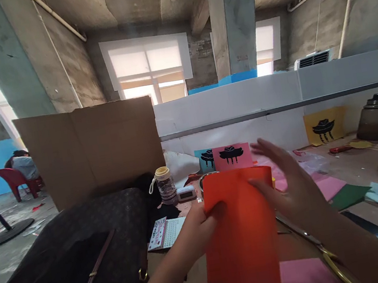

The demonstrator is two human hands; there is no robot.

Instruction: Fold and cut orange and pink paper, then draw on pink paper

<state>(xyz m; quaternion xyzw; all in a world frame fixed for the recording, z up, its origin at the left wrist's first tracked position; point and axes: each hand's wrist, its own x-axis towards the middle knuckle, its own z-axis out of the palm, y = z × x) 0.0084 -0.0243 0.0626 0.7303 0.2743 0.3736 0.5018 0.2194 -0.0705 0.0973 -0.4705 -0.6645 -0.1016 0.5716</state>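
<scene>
Bright orange-red rectangular paper sheet is up off the work surface, in front of the wearer, roughly upright, bowed a little, lower end blurred. Left bare hand pinches its left edge near the upper corner, thumb on the near face; fingers behind are hidden. Right bare hand is spread: thumb lies over the near face by the upper right corner, other fingers stretched up and away, past the edge. Can't tell whether that thumb presses or just hovers. So the left carries the hold. Step in hand, my read: handling and squaring up the sheet, no cut visible on it. Next move, as I judge it, calls for the right fingers to come in behind the right edge and meet the thumb, left pinch held light so the paper doesn't crease. Watch the clutter: long metal scissors with gold-coloured handles lie partly under the right forearm, and a flat pink paper sheet sits just below. Beyond the hands stand a pink rectangular card with a black hat-shaped motif and, partly behind it, a light-blue card with a similar motif.
</scene>
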